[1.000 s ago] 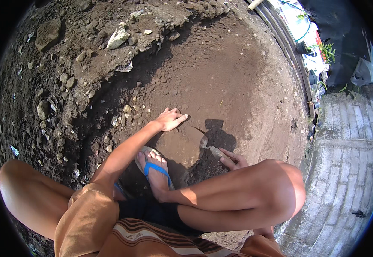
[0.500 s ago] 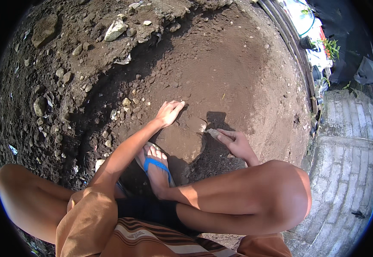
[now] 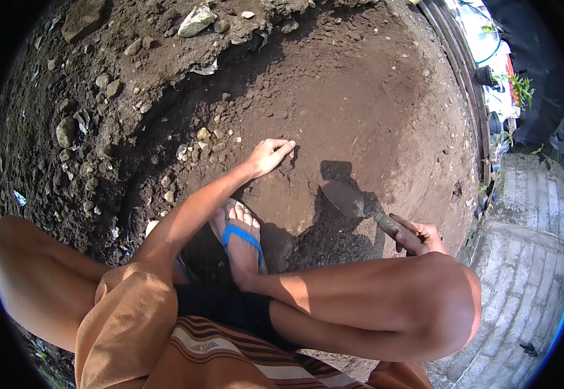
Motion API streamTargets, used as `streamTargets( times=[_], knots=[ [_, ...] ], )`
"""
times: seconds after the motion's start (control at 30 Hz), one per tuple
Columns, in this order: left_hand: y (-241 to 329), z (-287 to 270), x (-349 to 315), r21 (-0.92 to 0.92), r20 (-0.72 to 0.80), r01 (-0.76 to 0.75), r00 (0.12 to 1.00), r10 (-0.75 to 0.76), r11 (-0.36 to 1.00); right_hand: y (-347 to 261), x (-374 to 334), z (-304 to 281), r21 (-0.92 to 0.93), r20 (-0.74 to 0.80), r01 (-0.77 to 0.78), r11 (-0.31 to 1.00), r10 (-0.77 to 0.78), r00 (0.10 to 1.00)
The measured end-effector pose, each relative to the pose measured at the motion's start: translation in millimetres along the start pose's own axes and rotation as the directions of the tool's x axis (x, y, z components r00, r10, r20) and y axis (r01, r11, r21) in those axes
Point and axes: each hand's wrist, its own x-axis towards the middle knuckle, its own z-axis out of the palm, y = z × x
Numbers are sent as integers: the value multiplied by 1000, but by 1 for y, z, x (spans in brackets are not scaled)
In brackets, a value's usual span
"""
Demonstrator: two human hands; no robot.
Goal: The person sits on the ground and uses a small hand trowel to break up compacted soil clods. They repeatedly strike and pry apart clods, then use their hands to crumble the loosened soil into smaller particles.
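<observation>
My right hand [image 3: 428, 238] is closed round the handle of a trowel [image 3: 343, 197] beside my raised knee. The trowel's pointed, dirt-coated blade points up and left, over or on the brown soil [image 3: 321, 110]; whether it touches cannot be told. My left hand [image 3: 270, 158] rests low at the soil with its fingers curled together and fingertips pointing right. What those fingers hold, if anything, is too small to name. A smoother, sunlit patch of earth [image 3: 282, 201] lies between my left hand and the dark shadow near the trowel.
My foot in a blue-strapped flip-flop [image 3: 242, 236] stands just below my left forearm. Rough, stony ground with a pale rock [image 3: 197, 21] rises on the left. Along the right run a wooden edging [image 3: 461, 71], potted plants [image 3: 522, 91] and a grey block pavement [image 3: 528, 259].
My right hand has drawn back to the right with the trowel, lifting its blade away from the smooth patch. My left hand has shifted slightly right and up, its fingers more curled.
</observation>
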Motion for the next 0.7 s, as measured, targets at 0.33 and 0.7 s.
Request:
streamTargets(
  times=[0.33, 0.7],
  knots=[
    [-13, 0, 7, 88, -275, 28, 962, -3, 996, 24, 80, 101, -577, -106, 264, 773, -391, 914],
    [-9, -5, -5, -104, -383, 50, 920, -87, 993, 53, 49, 32, -7, -21, -88, 996, 88, 996]
  ],
)
